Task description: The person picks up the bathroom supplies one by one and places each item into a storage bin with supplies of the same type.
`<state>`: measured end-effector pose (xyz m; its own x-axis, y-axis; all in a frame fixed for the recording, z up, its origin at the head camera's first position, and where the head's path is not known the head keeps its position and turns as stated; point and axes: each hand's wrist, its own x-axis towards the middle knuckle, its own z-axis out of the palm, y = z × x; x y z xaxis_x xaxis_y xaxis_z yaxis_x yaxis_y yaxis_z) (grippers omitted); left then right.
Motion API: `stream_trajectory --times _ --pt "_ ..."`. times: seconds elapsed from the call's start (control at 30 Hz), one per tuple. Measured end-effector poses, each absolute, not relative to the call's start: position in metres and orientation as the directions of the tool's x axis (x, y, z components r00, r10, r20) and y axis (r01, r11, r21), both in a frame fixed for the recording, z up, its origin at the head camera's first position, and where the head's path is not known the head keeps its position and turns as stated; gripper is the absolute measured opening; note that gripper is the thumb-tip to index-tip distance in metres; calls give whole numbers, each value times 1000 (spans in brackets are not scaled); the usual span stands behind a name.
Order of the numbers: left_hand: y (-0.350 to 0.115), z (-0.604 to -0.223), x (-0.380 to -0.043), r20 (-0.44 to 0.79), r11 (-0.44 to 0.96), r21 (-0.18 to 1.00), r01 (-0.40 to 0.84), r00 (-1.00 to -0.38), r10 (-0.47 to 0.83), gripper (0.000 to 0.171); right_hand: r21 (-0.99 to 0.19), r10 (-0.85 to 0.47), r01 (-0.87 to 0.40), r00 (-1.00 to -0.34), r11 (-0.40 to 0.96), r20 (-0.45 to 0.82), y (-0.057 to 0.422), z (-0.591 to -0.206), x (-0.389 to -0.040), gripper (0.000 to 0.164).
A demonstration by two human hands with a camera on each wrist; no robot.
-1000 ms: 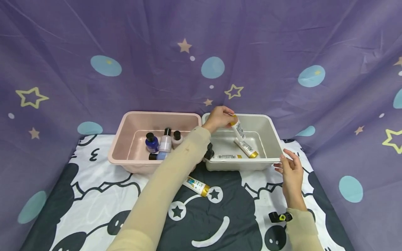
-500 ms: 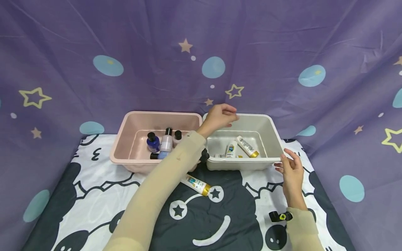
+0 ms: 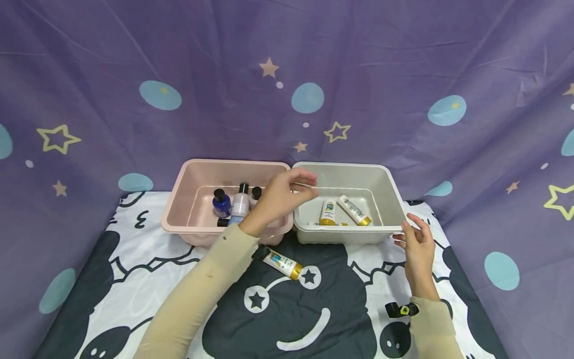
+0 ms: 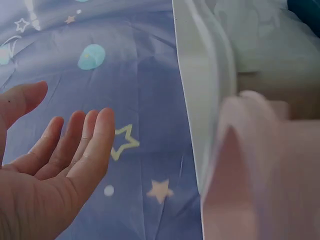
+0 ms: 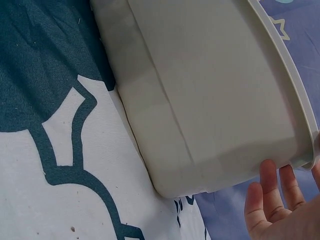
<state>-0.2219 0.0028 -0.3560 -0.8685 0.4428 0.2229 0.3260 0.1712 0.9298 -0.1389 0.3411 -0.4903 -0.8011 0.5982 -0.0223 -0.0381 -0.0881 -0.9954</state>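
My left hand hangs above the place where the pink bin and the white bin meet. Nothing is held in it; its fingers and thumb stand apart in the left wrist view. Inside the white bin lie a label-up white tube with a gold end and a similar tube beside it. The front wall mostly hides another. My right hand touches the white bin's front right corner, fingertips against its outer side in the right wrist view.
Several small black-capped bottles, including a dark blue bottle, sit in the pink bin. One more gold-ended tube lies on the patterned cloth before the bins. A purple curtain hangs behind.
My left hand has let go of a tube, which dropped into the white bin, and has moved left and toward me. The right hand has stayed at the bin's corner.
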Motion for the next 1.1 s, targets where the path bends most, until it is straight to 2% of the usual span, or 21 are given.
stream_trajectory --times 0.43,0.63,0.83,1.1 --pt "-50 -397 -168 181 185 943 277 -893 411 32 -994 600 -55 -800 -90 -10 339 -489 -138 35" --pt "-64 -417 -149 173 235 928 289 -893 414 34 -994 608 -49 -793 -100 -22 339 -489 -138 35" --pt "-74 -444 -137 141 262 930 258 -908 395 31 -995 615 -27 -788 -97 -39 339 -491 -138 36" --pt "-84 -483 -135 66 394 902 176 -958 278 30 -994 609 -48 -793 -96 -21 338 -490 -138 36"
